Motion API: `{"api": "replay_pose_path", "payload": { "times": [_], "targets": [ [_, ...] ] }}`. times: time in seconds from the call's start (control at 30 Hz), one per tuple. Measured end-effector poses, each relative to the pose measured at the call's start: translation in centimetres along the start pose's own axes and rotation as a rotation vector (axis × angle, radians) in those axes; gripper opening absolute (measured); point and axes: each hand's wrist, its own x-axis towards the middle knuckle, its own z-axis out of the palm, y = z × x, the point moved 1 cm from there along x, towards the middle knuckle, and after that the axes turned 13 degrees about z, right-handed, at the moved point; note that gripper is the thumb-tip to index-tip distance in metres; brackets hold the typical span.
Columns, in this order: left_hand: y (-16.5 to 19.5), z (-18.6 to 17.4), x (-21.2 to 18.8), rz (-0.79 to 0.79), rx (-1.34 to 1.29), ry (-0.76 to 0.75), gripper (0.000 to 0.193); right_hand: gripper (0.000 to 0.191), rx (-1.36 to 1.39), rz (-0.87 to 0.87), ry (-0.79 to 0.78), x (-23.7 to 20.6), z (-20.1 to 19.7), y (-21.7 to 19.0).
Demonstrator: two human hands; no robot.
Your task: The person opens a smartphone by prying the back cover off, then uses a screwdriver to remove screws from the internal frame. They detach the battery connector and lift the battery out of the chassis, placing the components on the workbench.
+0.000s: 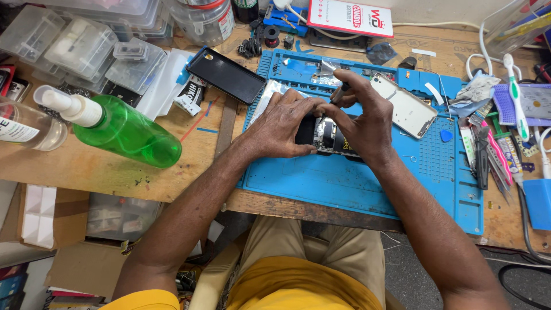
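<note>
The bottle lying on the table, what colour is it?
The bottle is bright see-through green with a white pump top, seen in the head view.

opened black phone (pixel 325 136) lies flat on the blue mat, internals facing up, mostly covered by both hands; dark slim tool (pixel 340 92) angled above it.

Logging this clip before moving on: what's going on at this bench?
A person works on an opened black phone with exposed innards lying on a blue silicone repair mat. The left hand presses it down, while the right hand grips a thin dark tool above it. A detached silver back panel lies on the mat to the right, a black phone case up left, and a green plastic spray bottle on the wooden bench.
</note>
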Motion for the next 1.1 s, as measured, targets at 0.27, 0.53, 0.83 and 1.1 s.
{"api": "replay_pose_path", "payload": {
  "times": [0.27,0.53,0.83,1.1],
  "targets": [
    [0.1,0.0,-0.3,0.006,-0.053,0.044,0.105,0.065,0.065,-0.076,-0.137,0.3,-1.0,-1.3],
    [-1.2,-0.4,2.8,-0.037,-0.854,0.228,0.075,0.075,-0.037,-0.276,-0.023,0.2,-2.4,-3.3],
    [-2.4,-0.8,4.2,0.110,-1.035,0.104,0.089,0.060,0.223,-0.044,-0.096,-0.1,-1.0,-1.7],
    [-3.6,0.5,4.0,0.050,-0.833,0.134,0.066,0.057,0.129,-0.101,-0.058,-0.3,-0.2,-1.7]
  ]
}}
